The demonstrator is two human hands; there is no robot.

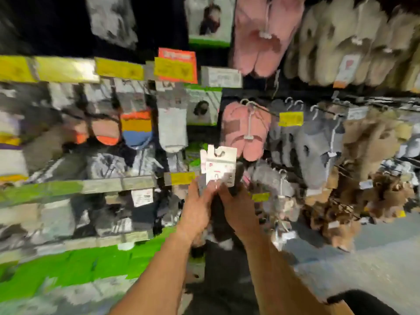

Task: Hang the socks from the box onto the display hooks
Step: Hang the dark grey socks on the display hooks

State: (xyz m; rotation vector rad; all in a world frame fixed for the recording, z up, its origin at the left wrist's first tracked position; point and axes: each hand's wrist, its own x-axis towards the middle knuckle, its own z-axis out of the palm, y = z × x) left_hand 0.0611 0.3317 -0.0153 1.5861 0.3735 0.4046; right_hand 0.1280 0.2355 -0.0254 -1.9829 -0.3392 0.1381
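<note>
Head view, blurry: sock pack [219,165] upright above both hands, left hand [197,210] and right hand [238,209] pinching lower edge, hanger slot on top, hook unclear.

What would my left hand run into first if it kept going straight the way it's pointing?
Probably the yellow price label on the shelf rail just above the left hand, which grips the sock pack. Blur makes depth uncertain.

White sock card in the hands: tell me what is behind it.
Behind the white card show a yellow price label, pink slippers and grey slippers. Both hands, left and right, grip the dark socks below it. Any hook directly behind stays hidden.
</note>
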